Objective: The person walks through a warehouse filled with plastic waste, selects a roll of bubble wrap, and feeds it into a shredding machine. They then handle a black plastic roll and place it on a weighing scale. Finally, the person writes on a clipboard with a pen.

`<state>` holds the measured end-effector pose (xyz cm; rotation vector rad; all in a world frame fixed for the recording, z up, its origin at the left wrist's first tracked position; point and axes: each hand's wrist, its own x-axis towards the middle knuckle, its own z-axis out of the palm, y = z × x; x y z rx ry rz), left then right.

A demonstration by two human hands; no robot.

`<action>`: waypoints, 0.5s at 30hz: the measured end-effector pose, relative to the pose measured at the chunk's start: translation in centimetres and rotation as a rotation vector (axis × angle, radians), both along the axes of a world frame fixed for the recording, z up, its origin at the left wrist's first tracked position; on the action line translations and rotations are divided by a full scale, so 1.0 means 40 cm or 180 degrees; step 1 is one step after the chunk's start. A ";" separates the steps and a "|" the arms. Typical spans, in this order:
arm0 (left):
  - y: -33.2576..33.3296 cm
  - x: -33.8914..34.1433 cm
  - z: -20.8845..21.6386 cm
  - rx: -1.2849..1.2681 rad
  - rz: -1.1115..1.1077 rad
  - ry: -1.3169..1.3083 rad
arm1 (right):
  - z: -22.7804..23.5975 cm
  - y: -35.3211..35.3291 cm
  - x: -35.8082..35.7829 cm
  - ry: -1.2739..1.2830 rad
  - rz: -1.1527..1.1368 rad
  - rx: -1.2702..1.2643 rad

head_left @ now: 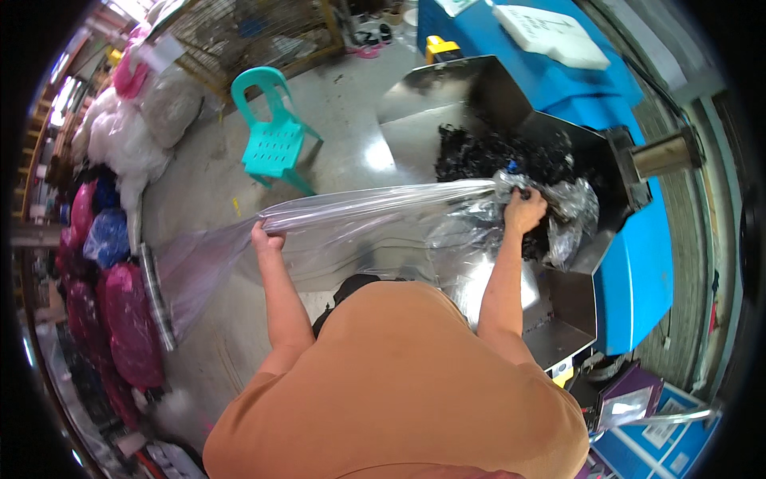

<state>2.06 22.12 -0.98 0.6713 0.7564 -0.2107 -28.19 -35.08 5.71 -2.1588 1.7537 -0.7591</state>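
Note:
A long sheet of clear plastic film (pixel 359 209) stretches between my two hands and trails down to the left toward the floor. My left hand (pixel 266 239) is closed on its upper edge, where the film bunches into folds. On the right, my right hand (pixel 525 211) grips a gathered end of the same film over a metal hopper (pixel 499 88). Crumpled clear film (pixel 573 215) lies beside that hand, partly inside the hopper. Black plastic scraps (pixel 471 156) are heaped in the hopper just beyond it.
A green plastic chair (pixel 275 148) stands on the floor ahead. At the left lie a roll of film (pixel 155 295) and purple-red bags (pixel 132 319), with clear bags (pixel 132 140) piled farther back. A blue machine housing (pixel 634 275) borders the hopper, and a wire cage (pixel 247 40) stands at the back.

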 end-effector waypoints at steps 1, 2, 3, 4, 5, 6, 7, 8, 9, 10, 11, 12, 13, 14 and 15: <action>-0.049 -0.008 0.016 0.0288 0.0031 0.0281 | 0.005 -0.012 -0.010 -0.0045 -0.0008 0.0175; -0.068 -0.021 -0.002 0.0362 -0.0078 0.0379 | 0.014 -0.009 -0.013 -0.0103 0.0127 0.0254; -0.097 -0.035 -0.026 0.0436 -0.0189 0.0474 | 0.026 -0.009 -0.018 -0.0163 0.0259 0.0330; -0.112 -0.046 -0.050 0.0525 -0.0294 0.0568 | 0.044 -0.008 -0.026 -0.0226 0.0396 0.0416; -0.116 -0.062 -0.073 0.0511 -0.0345 0.0590 | 0.074 -0.006 -0.037 -0.0312 0.0529 0.0547; -0.116 -0.077 -0.093 0.0497 -0.0394 0.0610 | 0.106 -0.007 -0.047 -0.0402 0.0665 0.0676; -0.128 -0.084 -0.107 0.0477 -0.0475 0.0633 | 0.138 -0.011 -0.063 -0.0489 0.0770 0.0792; -0.139 -0.093 -0.106 0.0589 -0.0607 0.0568 | 0.174 -0.014 -0.081 -0.0833 0.0878 0.0550; -0.145 -0.094 -0.100 0.0588 -0.0668 0.0521 | 0.213 -0.019 -0.103 -0.1102 0.0826 0.0456; -0.133 -0.088 -0.096 0.0603 -0.0706 0.0463 | 0.289 -0.023 -0.116 -0.1440 0.0827 0.0553; -0.110 -0.086 -0.092 0.0628 -0.0720 0.0412 | 0.409 -0.009 -0.127 -0.1939 0.0793 0.0539; -0.097 -0.080 -0.076 0.0551 -0.0733 0.0226 | 0.550 0.010 -0.139 -0.2560 0.0871 0.0319; -0.098 -0.067 -0.055 0.0539 -0.0765 0.0213 | 0.663 0.019 -0.165 -0.3107 0.0828 0.0014; -0.105 -0.056 -0.039 0.0514 -0.0834 0.0225 | 0.783 0.051 -0.209 -0.3690 0.1131 -0.0452; -0.097 -0.050 -0.028 0.0509 -0.0875 0.0227 | 0.884 0.045 -0.257 -0.3374 0.1771 -0.1488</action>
